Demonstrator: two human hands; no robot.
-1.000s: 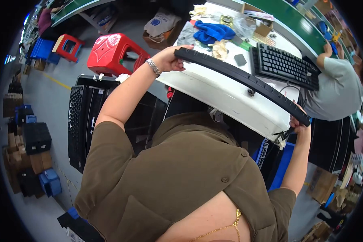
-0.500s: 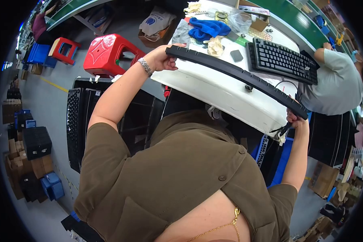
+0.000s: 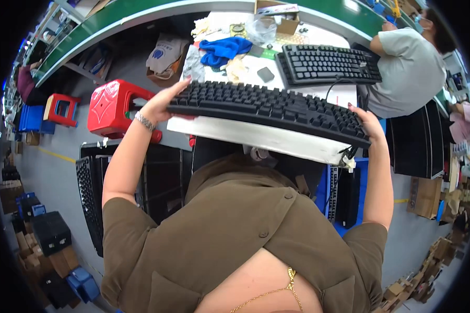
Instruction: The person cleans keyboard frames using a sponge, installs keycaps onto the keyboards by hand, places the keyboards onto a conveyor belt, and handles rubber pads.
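A black keyboard (image 3: pixel 277 107) is held up above the front of the white table (image 3: pixel 245 136), its keys facing up and toward me. My left hand (image 3: pixel 164 103) grips its left end, thumb on top and fingers underneath. At the right end my right hand (image 3: pixel 369 125) is closed around the edge, and a dark cable hangs below it. Behind it, a second black keyboard (image 3: pixel 329 65) lies on the table. A blue cloth (image 3: pixel 224 50) and a small dark grey square piece (image 3: pixel 266 74) rest to its left.
Left of the table stands a red stool (image 3: pixel 107 109). More keyboards stand upright in a bin (image 3: pixel 91 193) at my left, and a blue bin (image 3: pixel 344 208) is below right. A person in a grey shirt (image 3: pixel 412 73) sits close behind the table's right side.
The held keyboard has tipped from edge-on to showing its keys. Both hands have lowered slightly, and the view has turned, shifting the table leftward.
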